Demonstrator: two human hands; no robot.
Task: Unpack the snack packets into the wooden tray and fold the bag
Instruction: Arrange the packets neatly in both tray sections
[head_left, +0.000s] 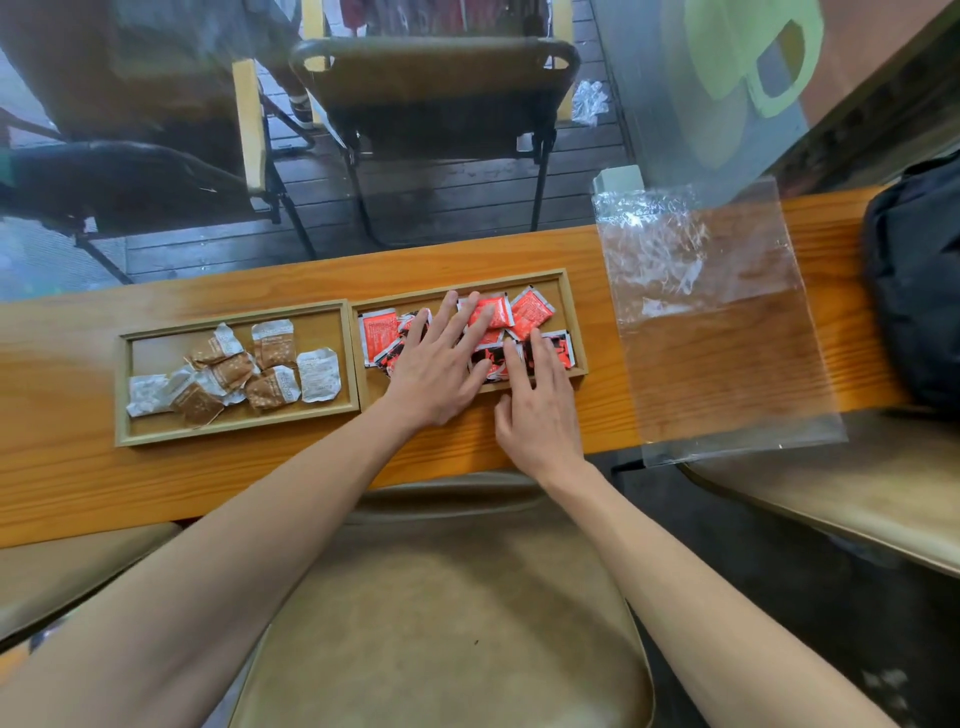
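Nearby, brown packets (234, 376) fill another tray (124, 395); both hands' fingers (467, 322) lie flat on red packets (530, 312).

red-and-black packets (530, 312) | brown-and-white packets (270, 387) | clear bag (717, 322) | orange wood-grain table (78, 467)

We see a counter (291, 467) of varnished, grained orange wood with a soft sheen. Two trays (236, 435) (563, 312) are paler, matt wood. The red packets (530, 312) and brown packets (270, 387) look like crinkled foil or plastic. Near the counter's right end lies a clear, glossy, creased plastic bag (727, 364).
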